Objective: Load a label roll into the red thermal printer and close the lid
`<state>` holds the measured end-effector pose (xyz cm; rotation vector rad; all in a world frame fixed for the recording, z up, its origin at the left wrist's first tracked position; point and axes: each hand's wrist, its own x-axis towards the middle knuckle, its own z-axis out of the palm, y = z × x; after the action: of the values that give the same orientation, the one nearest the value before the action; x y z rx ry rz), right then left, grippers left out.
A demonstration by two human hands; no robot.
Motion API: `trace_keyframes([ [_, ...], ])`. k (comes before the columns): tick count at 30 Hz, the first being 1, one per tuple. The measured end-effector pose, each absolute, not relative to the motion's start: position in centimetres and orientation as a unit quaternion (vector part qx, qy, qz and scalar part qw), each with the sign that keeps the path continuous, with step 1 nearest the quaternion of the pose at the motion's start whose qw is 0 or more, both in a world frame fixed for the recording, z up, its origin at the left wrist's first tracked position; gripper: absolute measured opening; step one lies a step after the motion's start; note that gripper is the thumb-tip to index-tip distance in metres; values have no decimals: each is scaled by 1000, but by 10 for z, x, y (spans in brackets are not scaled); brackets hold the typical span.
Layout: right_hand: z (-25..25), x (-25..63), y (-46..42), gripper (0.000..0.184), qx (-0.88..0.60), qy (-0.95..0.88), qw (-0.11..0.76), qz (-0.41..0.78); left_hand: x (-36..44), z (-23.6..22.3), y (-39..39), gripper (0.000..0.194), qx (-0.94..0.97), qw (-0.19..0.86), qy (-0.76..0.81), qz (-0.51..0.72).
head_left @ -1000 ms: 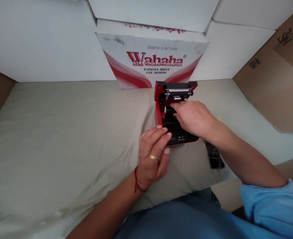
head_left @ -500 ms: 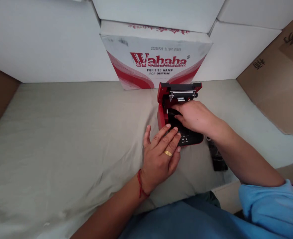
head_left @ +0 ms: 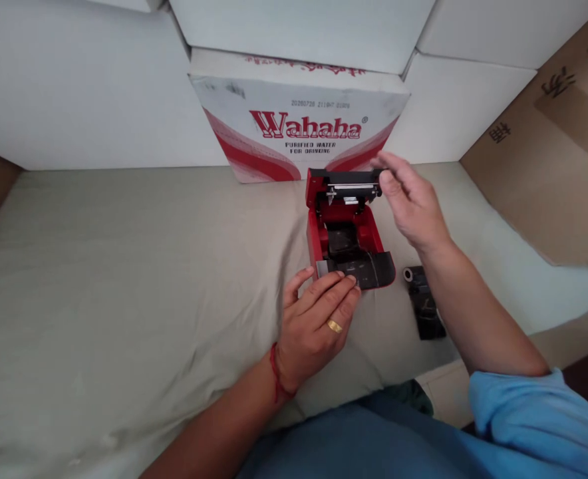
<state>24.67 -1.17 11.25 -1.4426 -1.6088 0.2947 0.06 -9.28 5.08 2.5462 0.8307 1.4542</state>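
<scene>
A red and black label printer (head_left: 316, 243) stands on the cloth-covered surface with its lid (head_left: 346, 178) raised. Inside its bay sits a dark roll (head_left: 342, 236), and a black strip (head_left: 368, 268) lies over the front edge. My left hand (head_left: 318, 319) rests with flat, outstretched fingers on the strip and the printer's front left; its thumb is partly hidden. At the lid's right corner is my right hand (head_left: 411, 199), thumb in front and fingers behind the edge. A second black roll with a loose tail (head_left: 426, 309) lies right of the printer, beside my right forearm.
A white and red water carton (head_left: 304, 126) stands behind the printer, against large white boxes (head_left: 99, 86). To the right leans a brown cardboard panel (head_left: 548, 186) with black writing. The pale green cloth (head_left: 149, 266) is wrinkled; its front edge is near my body.
My right hand has come out of the printer bay and moved up to the lid's right corner. The black strip now shows across the front. My left hand has stayed nearly in place.
</scene>
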Motion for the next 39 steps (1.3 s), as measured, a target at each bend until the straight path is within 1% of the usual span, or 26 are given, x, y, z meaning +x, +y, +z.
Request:
trace_keyframes([
  [3, 108, 241, -17, 62, -584, -645, 469, 151, -1, 51, -93, 24, 832, 54, 261, 486],
  [7, 113, 235, -48, 56, -589, -646, 464, 142, -1, 50, -94, 27, 835, 62, 245, 489],
  [10, 109, 237, -68, 53, -562, -680, 450, 136, -1, 49, -96, 32, 836, 63, 236, 492],
  [13, 96, 242, -80, 51, -533, -702, 452, 133, -1, 49, -96, 28, 837, 60, 225, 495],
  [16, 82, 244, -88, 43, -521, -711, 454, 130, -2, 51, -95, 23, 841, 72, 218, 491],
  [18, 74, 244, -92, 39, -515, -714, 455, 135, -4, 52, -93, 25, 844, 95, 212, 484],
  [21, 67, 245, -94, 37, -506, -717, 456, 147, -9, 54, -86, 37, 827, 141, 205, 505],
  [24, 64, 245, -94, 39, -515, -711, 454, 150, -15, 53, -74, 41, 782, 185, 273, 530],
  [27, 60, 244, -94, 39, -518, -702, 465, 150, -20, 47, -61, 42, 757, 248, 345, 497],
  [29, 58, 243, -95, 38, -510, -701, 477, 147, -22, 42, -55, 42, 768, 255, 347, 474],
  [32, 55, 242, -96, 38, -503, -703, 483, 141, -22, 35, -54, 38, 796, 187, 344, 461],
  [34, 56, 242, -96, 38, -512, -698, 481, 143, -21, 34, -56, 37, 800, 169, 354, 453],
  [37, 60, 239, -95, 37, -533, -683, 479, 140, -18, 37, -58, 33, 790, 199, 374, 444],
  [39, 64, 237, -96, 39, -533, -679, 487, 134, -18, 41, -57, 28, 775, 240, 373, 450],
])
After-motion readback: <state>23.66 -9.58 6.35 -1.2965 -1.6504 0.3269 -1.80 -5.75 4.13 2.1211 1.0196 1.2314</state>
